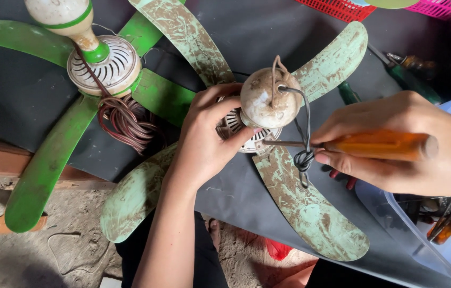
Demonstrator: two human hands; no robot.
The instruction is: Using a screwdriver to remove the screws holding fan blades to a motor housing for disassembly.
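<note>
A worn ceiling fan with pale green, rust-flecked blades (310,208) lies on a black sheet. Its dirty white motor hub (268,101) stands up in the middle, with a grey knotted wire (304,154) hanging from its top. My left hand (209,133) grips the vented motor housing under the hub. My right hand (396,144) holds a screwdriver with an orange handle (377,146). The screwdriver's metal shaft points left, and its tip meets the housing just below the hub.
A second fan with bright green blades (44,165) and a white motor (105,66) lies at left, with a coil of brown wire (127,122) beside it. Red and pink baskets (342,8) are at the top. A clear plastic bin (422,234) with tools is at lower right.
</note>
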